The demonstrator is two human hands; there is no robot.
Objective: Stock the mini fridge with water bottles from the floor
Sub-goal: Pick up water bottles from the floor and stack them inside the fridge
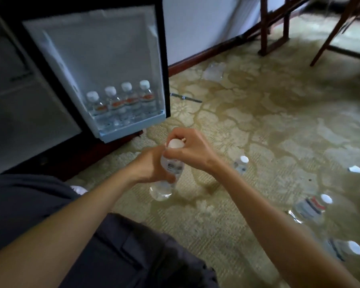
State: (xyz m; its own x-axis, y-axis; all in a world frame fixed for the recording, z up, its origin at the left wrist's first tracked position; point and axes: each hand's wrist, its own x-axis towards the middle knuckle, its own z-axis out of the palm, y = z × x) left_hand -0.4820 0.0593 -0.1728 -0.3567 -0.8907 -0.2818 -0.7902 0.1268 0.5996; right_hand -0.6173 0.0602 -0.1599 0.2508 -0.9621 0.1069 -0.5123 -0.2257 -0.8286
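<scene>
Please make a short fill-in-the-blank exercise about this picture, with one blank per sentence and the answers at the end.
1. The number of shelf bottles standing in the door shelf is ____.
2. The left hand grips the held bottle by its body, and the right hand grips its white ____.
3. The fridge door stands ____.

Answers: four; cap; open

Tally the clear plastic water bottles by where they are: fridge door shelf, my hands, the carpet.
Clear plastic water bottles in the white fridge door shelf: 4
Held bottle, left hand and right hand: 1
Bottles on the patterned carpet: 3
Total: 8
Two white bits too unclear to count.
</scene>
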